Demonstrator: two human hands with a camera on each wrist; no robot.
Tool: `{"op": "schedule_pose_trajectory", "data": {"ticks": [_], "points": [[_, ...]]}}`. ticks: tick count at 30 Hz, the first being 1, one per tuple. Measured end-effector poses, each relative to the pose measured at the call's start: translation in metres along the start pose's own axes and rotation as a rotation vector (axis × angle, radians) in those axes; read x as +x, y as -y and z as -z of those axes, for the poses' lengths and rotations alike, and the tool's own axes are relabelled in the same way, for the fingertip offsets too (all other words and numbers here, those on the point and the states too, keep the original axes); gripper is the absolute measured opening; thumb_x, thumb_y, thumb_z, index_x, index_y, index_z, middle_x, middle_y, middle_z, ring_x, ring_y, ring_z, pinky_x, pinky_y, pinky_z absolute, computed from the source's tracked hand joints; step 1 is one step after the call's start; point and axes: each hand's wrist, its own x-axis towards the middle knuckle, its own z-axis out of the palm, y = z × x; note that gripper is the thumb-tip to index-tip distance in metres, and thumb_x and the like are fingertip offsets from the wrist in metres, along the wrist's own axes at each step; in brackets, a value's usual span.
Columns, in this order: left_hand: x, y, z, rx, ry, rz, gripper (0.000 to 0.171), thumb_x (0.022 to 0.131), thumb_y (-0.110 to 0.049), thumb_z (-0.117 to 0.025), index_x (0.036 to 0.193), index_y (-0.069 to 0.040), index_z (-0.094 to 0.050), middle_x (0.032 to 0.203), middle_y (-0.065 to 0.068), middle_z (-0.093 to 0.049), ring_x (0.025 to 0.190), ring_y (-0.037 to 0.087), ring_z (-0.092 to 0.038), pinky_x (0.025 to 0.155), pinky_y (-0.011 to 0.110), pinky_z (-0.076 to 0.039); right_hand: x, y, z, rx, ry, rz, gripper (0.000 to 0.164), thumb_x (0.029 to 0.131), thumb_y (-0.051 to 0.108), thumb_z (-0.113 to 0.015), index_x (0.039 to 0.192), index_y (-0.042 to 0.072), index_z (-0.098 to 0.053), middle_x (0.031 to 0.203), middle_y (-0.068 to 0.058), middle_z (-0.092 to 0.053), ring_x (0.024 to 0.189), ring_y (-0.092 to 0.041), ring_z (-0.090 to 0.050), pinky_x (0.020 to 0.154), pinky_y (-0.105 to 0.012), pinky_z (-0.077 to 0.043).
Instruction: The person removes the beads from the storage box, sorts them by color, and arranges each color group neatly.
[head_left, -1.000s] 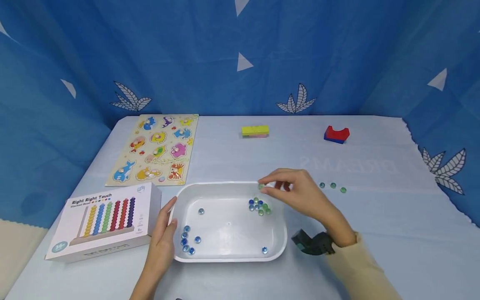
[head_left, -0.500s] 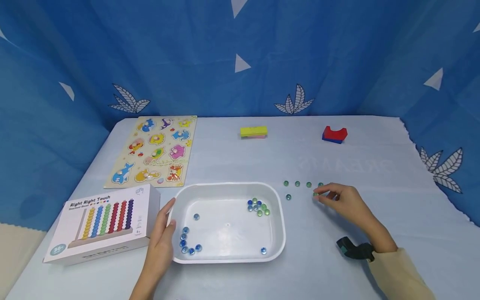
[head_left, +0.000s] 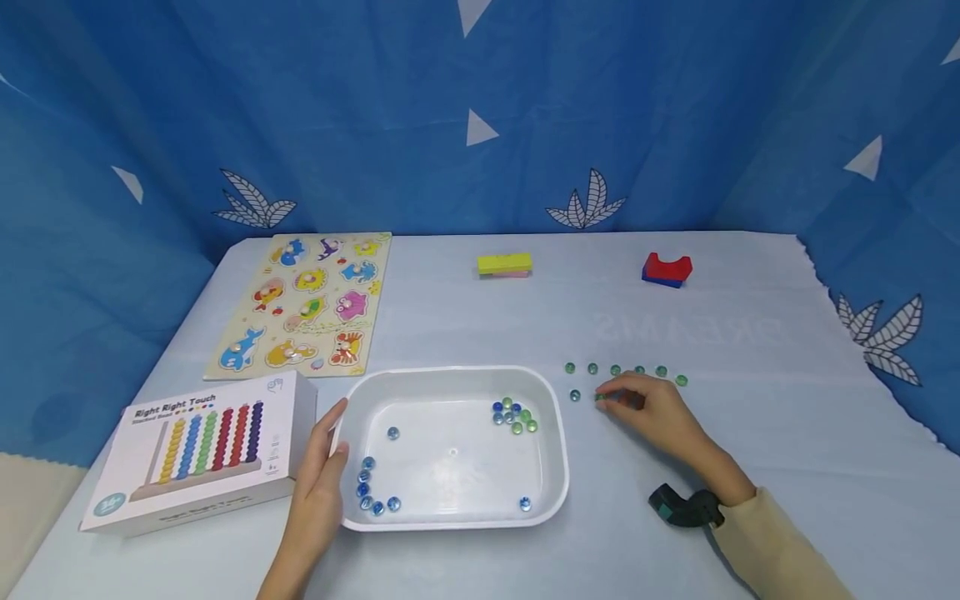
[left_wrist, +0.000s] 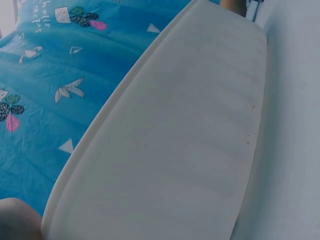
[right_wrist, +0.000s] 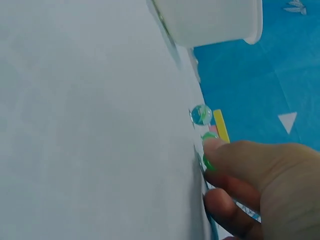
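Observation:
In the head view my right hand [head_left: 656,412] is low over the table right of the white tray [head_left: 450,527], pinching a green marble [head_left: 600,398] between thumb and fingertips. The right wrist view shows the thumb [right_wrist: 215,150] against this green marble [right_wrist: 209,163]. Beside it lies another marble [head_left: 574,395], and behind is a row of several green marbles [head_left: 616,370]. My left hand [head_left: 317,492] rests along the tray's left side, fingers fairly straight and thumb at the rim. Close up, the left wrist view shows the tray's outer wall [left_wrist: 165,125].
Inside the tray, blue and green marbles cluster [head_left: 516,414] at right, while several blue ones [head_left: 364,489] lie at left. A bead-toy box [head_left: 202,450] and animal puzzle board [head_left: 300,308] are left. Yellow [head_left: 504,264] and red [head_left: 667,267] blocks stand at the back.
My right hand has carried the green marble from over the tray's right rim out to the table, then slightly left. Some blue marbles in the tray have rolled a little. My left hand stays at the tray.

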Motion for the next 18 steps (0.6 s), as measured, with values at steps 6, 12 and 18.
{"op": "schedule_pose_trajectory", "data": {"ticks": [6, 12, 18], "points": [[-0.0011, 0.0006, 0.0006, 0.022, 0.004, 0.013, 0.045, 0.097, -0.013, -0.026, 0.142, -0.021, -0.023, 0.151, 0.003, -0.019, 0.141, 0.022, -0.01, 0.113, 0.044, -0.013, 0.0023, -0.0039, -0.007, 0.011, -0.03, 0.043, 0.017, 0.072, 0.016, -0.074, 0.087, 0.021, -0.068, 0.069, 0.01, -0.055, 0.062, -0.002, -0.046, 0.053, -0.017, -0.044], [-0.0015, 0.0013, 0.0008, 0.011, -0.008, -0.004, 0.046, 0.097, -0.011, -0.026, 0.142, -0.02, -0.024, 0.151, 0.005, -0.018, 0.141, 0.025, -0.005, 0.111, 0.054, -0.008, 0.003, -0.0049, -0.0105, 0.02, -0.065, 0.057, 0.019, 0.071, 0.013, -0.074, 0.087, 0.021, -0.067, 0.069, 0.01, -0.053, 0.061, -0.002, -0.044, 0.05, -0.017, -0.041], [-0.0002, 0.0021, -0.0002, 0.01, -0.01, -0.014, 0.045, 0.097, -0.011, -0.025, 0.142, -0.019, -0.024, 0.151, 0.005, -0.019, 0.141, 0.024, -0.006, 0.111, 0.051, -0.008, 0.0025, -0.0048, -0.0094, 0.021, -0.048, 0.045, 0.019, 0.071, 0.013, -0.074, 0.086, 0.022, -0.066, 0.07, 0.01, -0.053, 0.061, -0.002, -0.043, 0.051, -0.017, -0.04]]}}
